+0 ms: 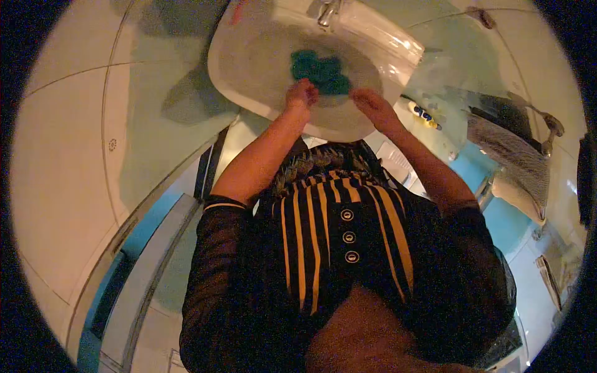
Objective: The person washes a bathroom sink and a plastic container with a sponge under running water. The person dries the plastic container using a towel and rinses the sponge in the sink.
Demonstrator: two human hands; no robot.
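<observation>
A crumpled teal cloth [324, 73] lies in the basin of a pale sink [249, 78], under a metal tap [328, 13]. At the cloth's near left edge, my left hand [302, 94] is closed with its fingers curled against the fabric. My right hand [372, 104] is at the near right edge, its fingers drawn together in a pinch where the cloth's corner ends. The image is grainy, so the exact grip of the fingertips is hard to see. Both forearms reach over the front rim of the sink.
To the right of the sink, a yellow and white tube or bottle with dark lettering [424, 114] lies on a surface. A grey textured towel [513, 149] hangs farther right, near a metal shower head or handle [552, 130]. Tiled wall [68, 124] runs along the left.
</observation>
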